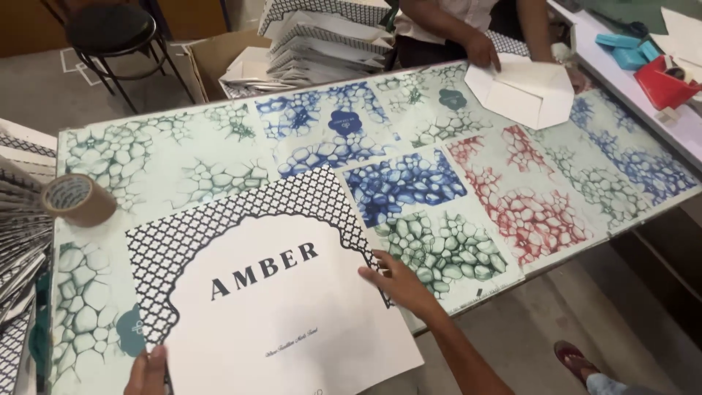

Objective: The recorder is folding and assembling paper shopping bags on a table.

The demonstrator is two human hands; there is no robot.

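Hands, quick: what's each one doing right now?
Left hand: mostly cut off at the frame bottom, touching the white patterned sheet; grip cannot be told.
Right hand: open, fingers flat on the sheet's right edge.

My right hand (398,281) rests flat on the right edge of a white printed sheet (278,314) with a black lattice border, at the desk's (219,157) near edge. My left hand (146,371) grips its lower left corner. A tape roll (78,199) sits at the desk's left edge. Across the desk, another person's hands (484,53) press a folded white paper (523,91).
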